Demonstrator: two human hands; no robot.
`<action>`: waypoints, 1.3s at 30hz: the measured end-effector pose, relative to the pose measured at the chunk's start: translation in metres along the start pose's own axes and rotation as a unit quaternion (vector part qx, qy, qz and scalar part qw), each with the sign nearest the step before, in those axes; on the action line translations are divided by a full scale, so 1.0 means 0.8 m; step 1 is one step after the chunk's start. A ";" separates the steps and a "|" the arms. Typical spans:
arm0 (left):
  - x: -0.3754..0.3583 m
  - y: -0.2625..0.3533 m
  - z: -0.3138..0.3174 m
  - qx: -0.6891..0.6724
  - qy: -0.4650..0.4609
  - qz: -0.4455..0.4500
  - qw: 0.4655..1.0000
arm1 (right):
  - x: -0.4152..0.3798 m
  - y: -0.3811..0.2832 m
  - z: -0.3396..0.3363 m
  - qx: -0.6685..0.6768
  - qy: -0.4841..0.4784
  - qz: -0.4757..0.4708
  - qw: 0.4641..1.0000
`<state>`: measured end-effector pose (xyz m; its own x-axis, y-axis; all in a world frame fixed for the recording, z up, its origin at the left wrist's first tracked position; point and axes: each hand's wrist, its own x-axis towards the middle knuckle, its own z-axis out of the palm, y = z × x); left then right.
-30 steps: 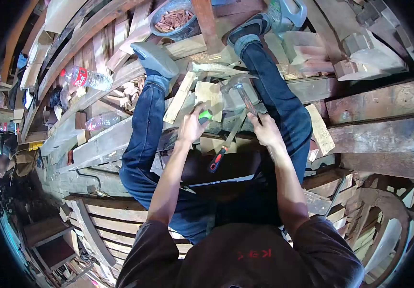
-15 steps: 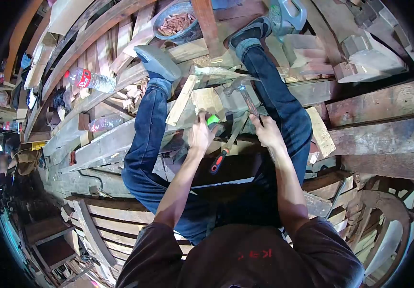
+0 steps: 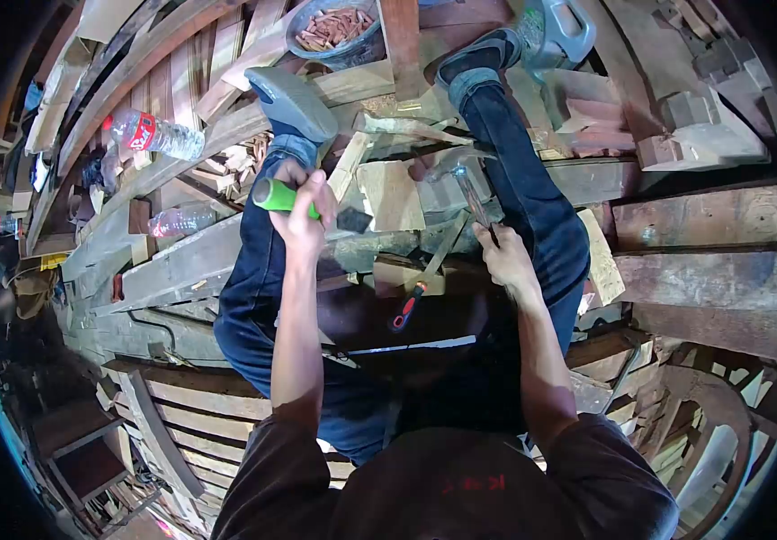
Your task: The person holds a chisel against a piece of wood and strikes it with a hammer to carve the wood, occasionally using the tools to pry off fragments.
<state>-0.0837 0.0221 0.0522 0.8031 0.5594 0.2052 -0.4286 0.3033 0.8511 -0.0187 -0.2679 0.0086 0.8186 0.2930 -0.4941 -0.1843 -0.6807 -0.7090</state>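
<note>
My left hand [image 3: 300,205] is raised over my left shin, its fingers wrapped round a green-handled chisel [image 3: 280,195]; the short, wide, dark blade points right. My right hand [image 3: 507,259] grips the handle of a claw hammer [image 3: 471,191], with the metal head toward my right shin. Between my legs stands a pale wood block [image 3: 390,196]. A flat tool like a file, with a red and black handle [image 3: 408,306], lies below it, its blade angled up and right. The lower end of the hammer handle is hidden by my hand.
A bucket of small wood pieces [image 3: 339,36] stands at the top. Two plastic bottles, one red-labelled [image 3: 156,135] and one lying on its side [image 3: 181,222], are at left. A blue-grey jug [image 3: 557,36] is near my right foot. Planks [image 3: 712,216] lie at right.
My left hand has moved left and up from beside the wood block, carrying the chisel, which now shows fully. My right hand stays about where it was, holding the hammer.
</note>
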 end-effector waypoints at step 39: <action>0.019 -0.102 0.051 -0.012 -0.035 -0.013 0.999 | 0.005 0.016 0.012 0.007 0.022 -0.055 0.998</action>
<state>-0.0195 -0.0253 0.0052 0.8407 0.4958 0.2178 -0.4167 0.3354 0.8449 -0.0228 -0.2688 -0.0074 0.8572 0.3360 -0.3902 -0.0986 -0.6366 -0.7649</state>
